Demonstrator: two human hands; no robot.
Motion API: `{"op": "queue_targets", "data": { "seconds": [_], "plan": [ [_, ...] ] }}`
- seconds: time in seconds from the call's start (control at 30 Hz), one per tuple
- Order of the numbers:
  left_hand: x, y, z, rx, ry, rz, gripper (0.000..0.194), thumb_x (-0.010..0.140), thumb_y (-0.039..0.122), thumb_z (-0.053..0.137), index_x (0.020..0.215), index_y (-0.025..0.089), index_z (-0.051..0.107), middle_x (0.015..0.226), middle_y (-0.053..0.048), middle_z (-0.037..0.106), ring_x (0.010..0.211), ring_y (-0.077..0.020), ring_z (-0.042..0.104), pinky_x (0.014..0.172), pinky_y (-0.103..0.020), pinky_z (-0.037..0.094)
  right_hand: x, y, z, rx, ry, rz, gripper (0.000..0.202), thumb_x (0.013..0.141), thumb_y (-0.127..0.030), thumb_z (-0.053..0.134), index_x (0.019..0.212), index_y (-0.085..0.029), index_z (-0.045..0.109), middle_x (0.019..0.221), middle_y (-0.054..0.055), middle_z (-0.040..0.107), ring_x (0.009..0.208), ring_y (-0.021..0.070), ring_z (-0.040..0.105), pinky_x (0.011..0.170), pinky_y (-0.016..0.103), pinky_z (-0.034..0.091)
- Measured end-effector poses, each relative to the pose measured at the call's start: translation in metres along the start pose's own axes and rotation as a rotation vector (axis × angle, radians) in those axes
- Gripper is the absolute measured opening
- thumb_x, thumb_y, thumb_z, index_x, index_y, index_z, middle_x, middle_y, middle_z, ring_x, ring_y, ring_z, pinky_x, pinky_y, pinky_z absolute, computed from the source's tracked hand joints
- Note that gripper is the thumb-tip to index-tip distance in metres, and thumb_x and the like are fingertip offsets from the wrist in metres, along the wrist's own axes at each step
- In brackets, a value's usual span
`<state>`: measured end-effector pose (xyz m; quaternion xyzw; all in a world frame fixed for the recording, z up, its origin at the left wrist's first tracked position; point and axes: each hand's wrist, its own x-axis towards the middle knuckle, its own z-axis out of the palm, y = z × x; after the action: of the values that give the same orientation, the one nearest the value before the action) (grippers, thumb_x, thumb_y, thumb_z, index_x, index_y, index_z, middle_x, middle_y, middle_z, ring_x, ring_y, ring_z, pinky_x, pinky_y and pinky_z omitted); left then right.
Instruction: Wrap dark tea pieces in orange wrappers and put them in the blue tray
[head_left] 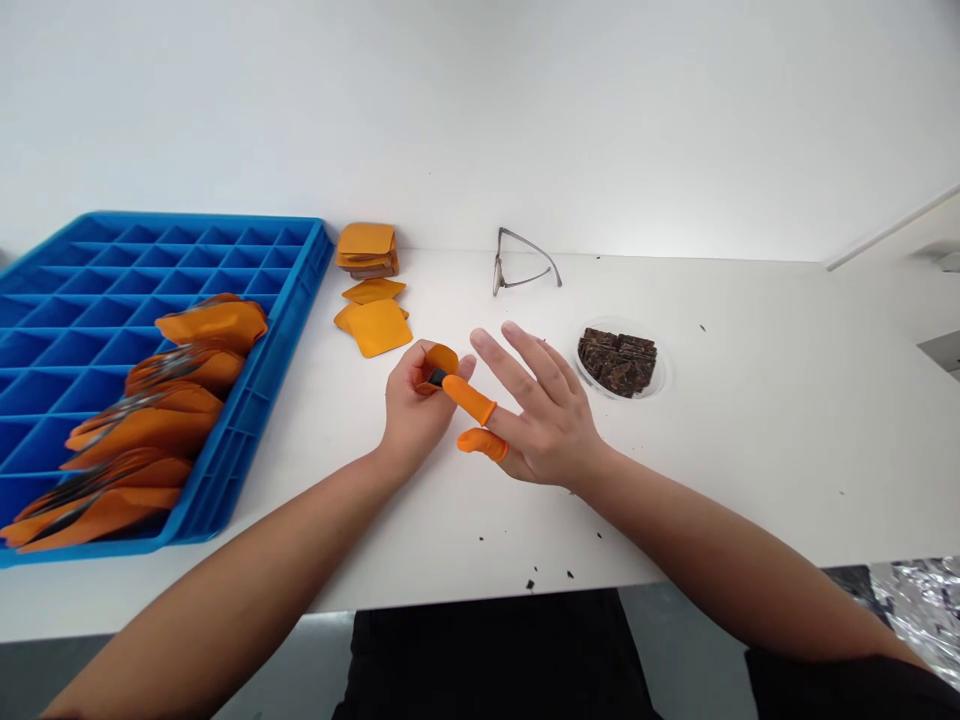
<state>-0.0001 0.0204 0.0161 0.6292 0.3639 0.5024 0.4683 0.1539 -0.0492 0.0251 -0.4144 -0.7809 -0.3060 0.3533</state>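
My left hand [416, 405] is closed around a small orange paper packet [442, 357], whose mouth gapes toward my right hand. Something dark shows inside the packet's opening. Orange rubber covers sit on the thumb and index finger of my right hand [544, 420]; its fingers are spread, and the index fingertip reaches the packet's mouth. Nothing shows between that thumb and finger. To the right, a clear round dish [663, 378] holds dark brown pressed squares [619, 362]. Flat orange packets [381, 327] lie beyond my left hand, below a stack of more packets [367, 246].
A blue divided crate [217, 480] stands at the left, with several filled orange packets [142, 425] standing in its near right compartments. Folded eyeglasses [525, 270] rest near the wall. Dark crumbs [530, 584] are scattered along the table's front edge. Crinkled silver foil [919, 605] shows at lower right.
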Motion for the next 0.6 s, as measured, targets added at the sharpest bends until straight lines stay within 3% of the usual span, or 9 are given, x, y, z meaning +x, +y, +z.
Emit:
{"op": "queue_targets", "data": {
  "seconds": [0.27,0.4,0.6],
  "plan": [
    [-0.0034,-0.0052,0.0033,-0.040,-0.038,-0.079,0.027,0.071,0.017,0.075,0.071,0.020,0.047,0.064,0.006,0.048,0.061,-0.0083,0.042,0.057,-0.023,0.042,-0.0001,0.0011,0.0042,0.131,-0.006,0.002,0.028,0.103,-0.043,0.049,0.091,-0.021,0.061,0.149,0.015,0.059,0.153,0.0289,0.039,0.112,0.045,0.049],
    [-0.0047,-0.0054,0.0035,-0.085,-0.055,-0.119,0.028,0.062,0.017,0.075,0.076,0.021,0.051,0.066,0.006,0.050,0.061,-0.0083,0.045,0.058,-0.023,0.048,0.0017,-0.0012,0.0026,0.158,-0.035,0.039,0.025,0.102,-0.040,0.050,0.092,-0.020,0.061,0.151,0.017,0.057,0.155,0.0286,0.036,0.115,0.044,0.046],
    [-0.0004,-0.0079,0.0003,-0.098,-0.044,-0.106,0.032,0.059,0.017,0.080,0.076,0.021,0.053,0.074,0.005,0.054,0.064,-0.0079,0.051,0.069,-0.026,0.060,0.0054,-0.0075,-0.0034,0.074,-0.247,0.186,0.030,0.103,-0.046,0.046,0.104,-0.024,0.066,0.164,0.009,0.043,0.159,0.0268,0.027,0.121,0.043,0.038]
  ]
}}
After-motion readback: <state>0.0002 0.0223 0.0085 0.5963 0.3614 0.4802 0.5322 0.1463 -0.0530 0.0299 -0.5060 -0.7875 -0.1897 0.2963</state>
